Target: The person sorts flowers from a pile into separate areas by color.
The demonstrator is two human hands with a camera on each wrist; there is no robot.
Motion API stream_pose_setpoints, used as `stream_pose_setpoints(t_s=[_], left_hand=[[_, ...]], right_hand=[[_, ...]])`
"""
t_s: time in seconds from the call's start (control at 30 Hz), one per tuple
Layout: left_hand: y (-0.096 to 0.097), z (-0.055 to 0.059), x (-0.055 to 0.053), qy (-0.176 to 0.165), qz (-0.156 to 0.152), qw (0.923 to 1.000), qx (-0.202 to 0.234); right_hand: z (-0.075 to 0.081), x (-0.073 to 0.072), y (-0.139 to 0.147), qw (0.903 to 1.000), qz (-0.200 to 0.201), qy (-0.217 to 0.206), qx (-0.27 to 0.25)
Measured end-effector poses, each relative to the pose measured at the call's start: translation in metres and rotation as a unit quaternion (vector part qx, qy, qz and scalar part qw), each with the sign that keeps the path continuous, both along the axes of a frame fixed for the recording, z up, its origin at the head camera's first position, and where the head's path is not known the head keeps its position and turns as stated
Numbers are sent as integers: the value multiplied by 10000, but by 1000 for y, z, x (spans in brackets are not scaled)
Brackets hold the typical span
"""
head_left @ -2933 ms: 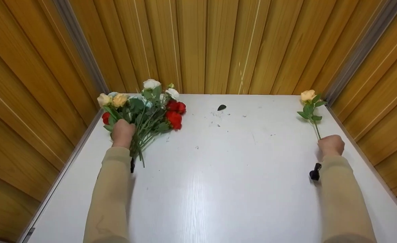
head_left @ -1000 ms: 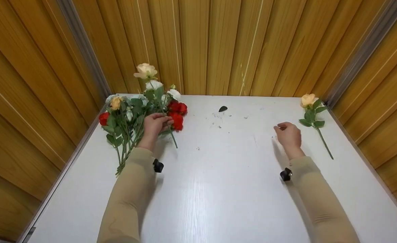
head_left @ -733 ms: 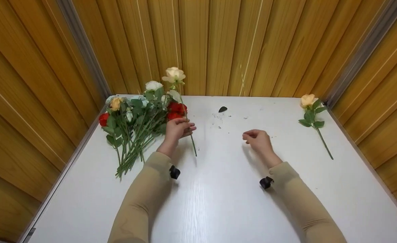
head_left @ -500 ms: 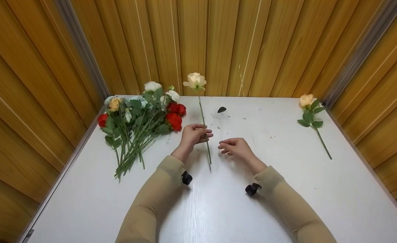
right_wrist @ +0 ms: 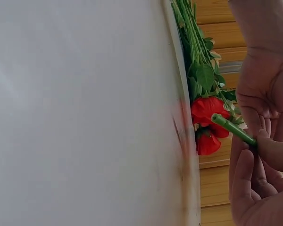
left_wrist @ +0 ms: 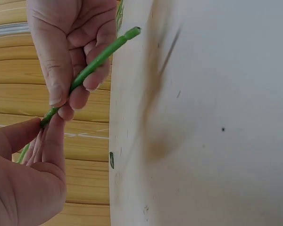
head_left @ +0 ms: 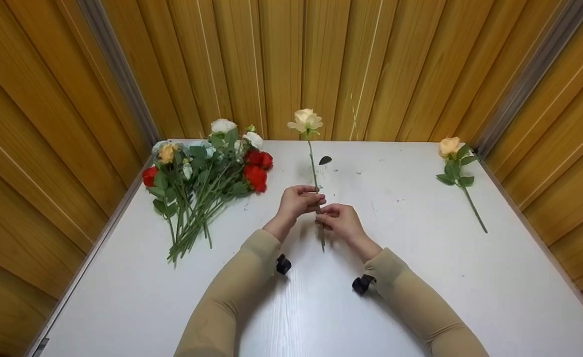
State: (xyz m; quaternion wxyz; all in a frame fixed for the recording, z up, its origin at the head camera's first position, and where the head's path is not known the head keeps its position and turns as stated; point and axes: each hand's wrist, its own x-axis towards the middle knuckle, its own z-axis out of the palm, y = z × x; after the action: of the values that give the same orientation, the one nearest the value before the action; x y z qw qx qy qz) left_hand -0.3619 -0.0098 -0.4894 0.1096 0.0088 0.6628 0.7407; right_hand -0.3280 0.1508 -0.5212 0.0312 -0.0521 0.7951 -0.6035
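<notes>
A pale peach rose [head_left: 306,121] stands nearly upright over the middle of the table, its bare stem slightly tilted. My left hand [head_left: 297,202] pinches that stem around its middle, between thumb and fingers. Just below, my right hand [head_left: 343,221] pinches the same stem between thumb and fingertips. The left wrist view shows the green stem [left_wrist: 101,57] running through both hands, its cut end sticking out past the right hand [left_wrist: 68,42]. In the right wrist view the cut end of the stem [right_wrist: 233,128] juts out from the right hand [right_wrist: 262,181].
A heap of flowers lies at the left, with red roses [head_left: 255,177], white blooms [head_left: 223,126] and an orange-yellow rose [head_left: 167,152]. One peach rose [head_left: 450,147] with leaves lies at the far right. A loose dark leaf [head_left: 325,159] rests on the white table [head_left: 291,307]. Wooden panels surround it.
My left hand has drawn the pale rose out of the left heap to the middle. The right hand has let go of the peach rose at right, come left and taken this stem.
</notes>
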Motion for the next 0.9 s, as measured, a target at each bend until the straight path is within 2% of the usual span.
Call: stream_pose_setpoints(t_s=[0.1,0.17,0.3,0.47,0.6,0.73,0.9], left_hand=[[-12,1,-2,-43,-72,9998,-170],[-27,2,-4,-116,3,9993,-348],[-67,3,-6,-179,323,9970,-675],[-116,4,-9,9,837,9905,-1090],[-156,9,-11,248,1273,9775,-1664],[-194,15,-12,308,1628,9584,-2322],[-235,16,-12,148,2006,9302,-3072]], right_hand=[[2,-4,11,10000,-24,-26,-71],[4,-6,27,9999,-140,-82,-4],[9,-11,70,9985,-423,-183,293],[18,-14,125,9945,-777,-242,655],[25,-13,167,9894,-1145,-256,853],[30,-12,199,9849,-1505,-261,810],[34,-12,229,9780,-1880,-361,826]])
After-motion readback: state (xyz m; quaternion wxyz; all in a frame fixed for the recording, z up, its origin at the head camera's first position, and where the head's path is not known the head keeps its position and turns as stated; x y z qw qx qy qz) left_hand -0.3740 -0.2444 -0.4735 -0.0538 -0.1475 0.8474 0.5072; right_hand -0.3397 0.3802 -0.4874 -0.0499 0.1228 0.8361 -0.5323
